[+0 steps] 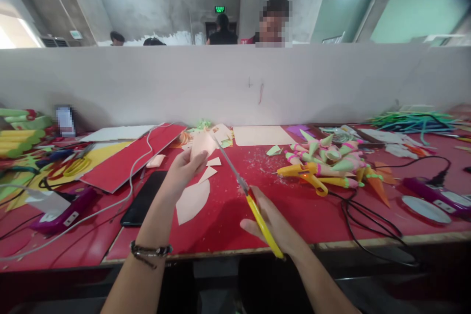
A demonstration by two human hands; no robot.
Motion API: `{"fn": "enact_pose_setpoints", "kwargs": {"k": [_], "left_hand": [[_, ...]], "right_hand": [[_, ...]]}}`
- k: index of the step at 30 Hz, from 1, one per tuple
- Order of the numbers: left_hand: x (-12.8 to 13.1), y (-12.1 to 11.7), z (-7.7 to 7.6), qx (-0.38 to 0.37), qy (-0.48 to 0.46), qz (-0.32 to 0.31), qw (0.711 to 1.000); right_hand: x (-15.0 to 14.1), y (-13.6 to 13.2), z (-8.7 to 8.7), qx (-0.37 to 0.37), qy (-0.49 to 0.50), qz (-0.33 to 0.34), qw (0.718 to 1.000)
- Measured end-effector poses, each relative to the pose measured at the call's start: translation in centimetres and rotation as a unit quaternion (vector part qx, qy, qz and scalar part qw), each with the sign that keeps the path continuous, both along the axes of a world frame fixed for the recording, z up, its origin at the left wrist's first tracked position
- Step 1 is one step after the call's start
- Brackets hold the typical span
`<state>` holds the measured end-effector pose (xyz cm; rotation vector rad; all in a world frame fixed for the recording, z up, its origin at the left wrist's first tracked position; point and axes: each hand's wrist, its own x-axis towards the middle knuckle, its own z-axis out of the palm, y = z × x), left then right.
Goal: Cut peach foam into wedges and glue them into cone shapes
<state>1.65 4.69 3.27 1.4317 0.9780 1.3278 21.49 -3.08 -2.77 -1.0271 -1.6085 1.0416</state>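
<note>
My left hand [184, 169] pinches a pale peach sheet piece [203, 141] between thumb and fingers, raised over the table. In my right hand [272, 218] is a pair of scissors [262, 221] with yellow handles, its blades pointing up and left. The blade tips reach the right edge of the held piece; whether they touch it I cannot tell. Below my left hand lies a larger peach cut piece [193, 201] with a curved edge. Small peach offcuts [208, 174] are scattered just above it.
A yellow glue gun [300, 170] lies beside a heap of green-and-pink cone shapes [327, 149]. A black phone [143, 198], a red board [134, 159] and a white cable [131, 184] are at left. Purple power strips [68, 211] sit at both sides. A white partition [184, 83] stands behind, people beyond.
</note>
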Motion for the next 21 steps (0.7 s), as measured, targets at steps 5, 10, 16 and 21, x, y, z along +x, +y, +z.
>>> {"fn": "enact_pose_setpoints", "kwargs": {"k": [5, 10, 16, 21], "left_hand": [[-0.53, -0.09, -0.1, 0.051, 0.009, 0.021, 0.998], [-0.19, -0.38, 0.18, 0.062, 0.091, 0.009, 0.994], [0.23, -0.68, 0.62, 0.047, 0.203, -0.038, 0.977], [-0.1, -0.6, 0.77, 0.058, 0.237, -0.053, 0.968]], "right_hand": [[0.38, 0.13, -0.24, -0.032, -0.06, -0.036, 0.997], [0.65, 0.22, -0.35, -0.039, -0.097, -0.026, 0.994], [0.42, -0.02, 0.45, -0.042, -0.083, -0.01, 0.996], [0.51, 0.26, 0.13, -0.005, -0.121, -0.037, 0.992]]}}
